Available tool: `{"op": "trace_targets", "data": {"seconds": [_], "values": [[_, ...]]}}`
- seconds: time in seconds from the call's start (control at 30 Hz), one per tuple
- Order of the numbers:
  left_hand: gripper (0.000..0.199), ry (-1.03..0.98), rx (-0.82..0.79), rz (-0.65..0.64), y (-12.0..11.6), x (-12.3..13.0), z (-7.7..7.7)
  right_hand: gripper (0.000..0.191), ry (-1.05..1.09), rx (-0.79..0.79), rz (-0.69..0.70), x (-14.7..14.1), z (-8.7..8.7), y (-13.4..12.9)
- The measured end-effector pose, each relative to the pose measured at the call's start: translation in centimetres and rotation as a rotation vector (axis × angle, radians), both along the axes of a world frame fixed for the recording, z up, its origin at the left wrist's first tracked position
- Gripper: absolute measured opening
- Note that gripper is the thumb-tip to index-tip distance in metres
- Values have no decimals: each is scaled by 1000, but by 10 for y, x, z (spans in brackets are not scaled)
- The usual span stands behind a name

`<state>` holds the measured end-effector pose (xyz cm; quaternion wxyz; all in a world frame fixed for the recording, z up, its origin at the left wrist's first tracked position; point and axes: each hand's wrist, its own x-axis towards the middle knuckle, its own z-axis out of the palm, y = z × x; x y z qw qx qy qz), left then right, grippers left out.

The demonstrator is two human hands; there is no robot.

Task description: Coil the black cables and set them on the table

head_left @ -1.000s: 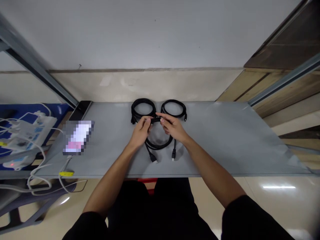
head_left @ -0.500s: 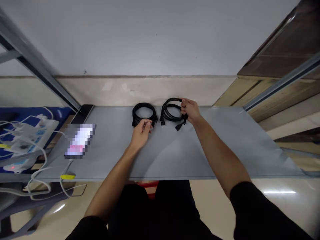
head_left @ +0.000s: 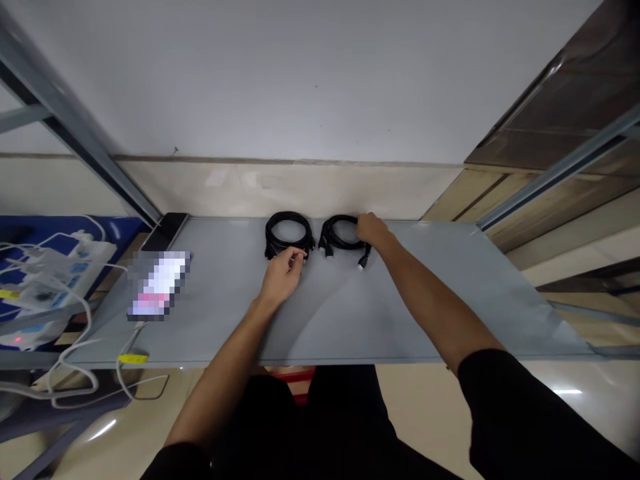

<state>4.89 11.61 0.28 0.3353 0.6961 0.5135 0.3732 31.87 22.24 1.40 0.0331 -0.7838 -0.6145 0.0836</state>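
Observation:
Two coils of black cable lie side by side near the back edge of a grey shelf. My right hand has its fingers closed round the right side of the right coil; a connector end sticks out just below it. Beside the front of the left coil, my left hand is closed with thumb and fingertips together. Whether those fingertips hold anything is too small to tell.
A phone with a lit, blurred screen lies at the left, with a dark phone behind it. White cables and a power strip are further left. Metal posts rise at both sides.
The right coil has come down flatter onto the shelf, and my right hand has turned over its right side. My left hand stays by the left coil. The view has shifted slightly.

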Motion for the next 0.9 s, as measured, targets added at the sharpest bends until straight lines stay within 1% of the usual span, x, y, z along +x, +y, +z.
{"op": "trace_targets", "data": {"seconds": [0.1,0.17,0.23,0.3,0.33,0.37,0.4,0.43,0.47,0.5,0.57,0.67,0.77,0.83,0.9], "values": [[21,127,97,39,-3,-5,3,41,9,-27,1,2,7,0],[21,192,141,103,0,-10,8,43,16,-11,-5,6,11,-2],[21,242,167,197,11,-17,14,49,55,84,-11,12,13,-6],[21,313,168,297,31,-21,23,49,146,248,-4,15,13,-11],[25,366,148,342,43,-23,27,48,210,338,9,14,11,-14],[35,433,98,383,56,-24,31,45,278,418,29,13,10,-17],[46,509,22,416,68,-24,34,42,348,488,56,9,7,-21],[53,585,-66,431,80,-24,37,39,417,547,88,4,4,-24],[55,645,-156,416,90,-24,40,36,480,598,118,-2,0,-29],[53,693,-224,396,98,-24,42,34,536,635,143,-9,-4,-33],[44,743,-298,365,109,-23,45,32,624,685,165,-24,-12,-43],[33,728,-258,391,114,-25,47,33,743,741,190,-40,-24,-58],[25,620,-160,447,115,-27,44,32,877,755,229,-48,-32,-68],[18,454,-52,481,115,-29,40,31,994,730,218,-50,-35,-71],[9,195,45,464,113,-31,35,32,1152,662,201,-52,-36,-70]]}}
